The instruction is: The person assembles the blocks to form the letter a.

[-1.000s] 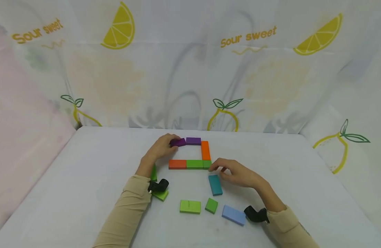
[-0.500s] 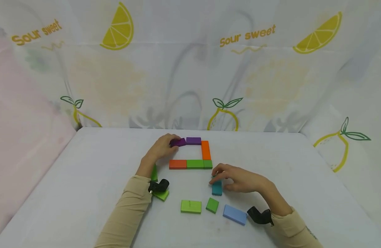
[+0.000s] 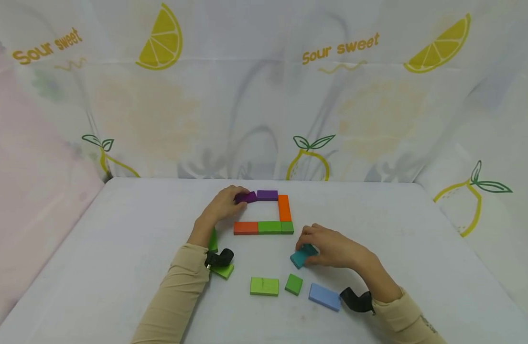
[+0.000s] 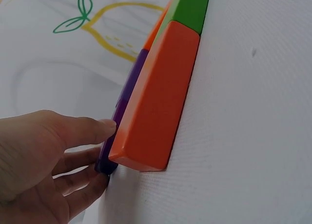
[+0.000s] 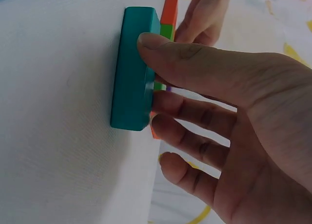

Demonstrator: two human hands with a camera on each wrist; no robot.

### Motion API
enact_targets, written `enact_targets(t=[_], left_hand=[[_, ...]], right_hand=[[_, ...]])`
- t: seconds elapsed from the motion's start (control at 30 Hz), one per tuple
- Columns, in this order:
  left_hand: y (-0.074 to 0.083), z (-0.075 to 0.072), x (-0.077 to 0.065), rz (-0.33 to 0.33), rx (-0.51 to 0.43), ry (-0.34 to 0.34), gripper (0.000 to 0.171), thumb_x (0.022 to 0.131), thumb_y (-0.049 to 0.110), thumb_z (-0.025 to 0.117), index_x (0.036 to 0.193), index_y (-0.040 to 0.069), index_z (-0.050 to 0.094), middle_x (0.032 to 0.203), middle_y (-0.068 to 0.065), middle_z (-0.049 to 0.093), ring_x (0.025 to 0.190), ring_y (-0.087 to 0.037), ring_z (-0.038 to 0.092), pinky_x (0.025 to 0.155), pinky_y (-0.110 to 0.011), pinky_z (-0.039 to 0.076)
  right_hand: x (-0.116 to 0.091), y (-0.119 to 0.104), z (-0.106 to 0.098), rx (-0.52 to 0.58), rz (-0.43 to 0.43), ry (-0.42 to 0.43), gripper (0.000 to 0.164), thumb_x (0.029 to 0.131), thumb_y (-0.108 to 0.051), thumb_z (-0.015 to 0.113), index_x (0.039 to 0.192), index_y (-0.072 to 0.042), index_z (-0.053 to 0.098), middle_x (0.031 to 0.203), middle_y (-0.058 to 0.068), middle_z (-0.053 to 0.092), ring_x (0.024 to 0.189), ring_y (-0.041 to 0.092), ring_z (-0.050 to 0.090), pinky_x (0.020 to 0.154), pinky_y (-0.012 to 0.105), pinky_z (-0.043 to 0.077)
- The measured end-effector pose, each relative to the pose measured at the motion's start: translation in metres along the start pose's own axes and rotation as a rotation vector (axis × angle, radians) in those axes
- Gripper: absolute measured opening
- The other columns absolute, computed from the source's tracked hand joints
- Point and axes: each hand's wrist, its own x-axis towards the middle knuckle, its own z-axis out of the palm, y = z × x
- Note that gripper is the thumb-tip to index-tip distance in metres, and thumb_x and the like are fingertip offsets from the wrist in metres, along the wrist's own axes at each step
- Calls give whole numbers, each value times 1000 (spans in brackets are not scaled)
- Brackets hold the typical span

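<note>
In the head view my left hand (image 3: 222, 204) pinches a dark purple block (image 3: 246, 197) at the far left of a block outline; the left wrist view shows the thumb on its near side and fingers behind. A second purple block (image 3: 267, 195) lies beside it, then an orange block (image 3: 284, 208). The near side is a red-orange block (image 3: 245, 228), a green block (image 3: 269, 228) and a small green block (image 3: 287, 228). My right hand (image 3: 332, 246) grips a teal block (image 5: 132, 68) between thumb and fingers, turned at an angle just in front of the outline.
Nearer the person lie a lime block (image 3: 264, 286), a green square block (image 3: 294, 284) and a light blue block (image 3: 324, 296). Two more green blocks, one of them lime (image 3: 222, 271), are partly hidden by the left forearm. A printed curtain (image 3: 246, 95) stands behind the table.
My right hand has moved from the small green block down to the teal block, taken hold of it and turned it. My left hand has stayed on the purple block.
</note>
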Motion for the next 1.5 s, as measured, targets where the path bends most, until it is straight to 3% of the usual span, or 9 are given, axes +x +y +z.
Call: enact_targets(t=[0.5, 0.87, 1.2, 1.5], left_hand=[[1, 0, -2, -11, 0, 3, 38, 91, 13, 58, 128, 3, 56, 130, -20, 55, 123, -35, 49, 107, -48, 37], [3, -1, -3, -21, 5, -6, 38, 92, 14, 58, 128, 4, 55, 130, -21, 54, 123, -36, 49, 107, -49, 36], [3, -2, -4, -15, -10, -6, 38, 92, 14, 58, 128, 4, 55, 129, -22, 54, 122, -36, 49, 107, -49, 35], [-2, 1, -2, 0, -3, 0, 38, 92, 15, 58, 128, 4, 55, 129, -22, 55, 121, -37, 49, 106, -49, 36]], right_hand=[[6, -8, 1, 69, 196, -7, 26, 80, -35, 74, 87, -15, 60, 64, -7, 49, 58, 7, 46, 53, 20, 38], [17, -15, 1, 135, 325, -38, 31, 81, -40, 71, 77, -13, 57, 61, -3, 50, 59, 12, 48, 54, 23, 37], [26, -11, 4, 253, 386, -40, 28, 84, -38, 69, 81, -10, 62, 55, -1, 55, 51, 11, 52, 53, 24, 43], [33, -14, 5, 238, 406, -23, 30, 86, -38, 67, 78, -10, 61, 55, 1, 56, 50, 12, 52, 51, 24, 42]])
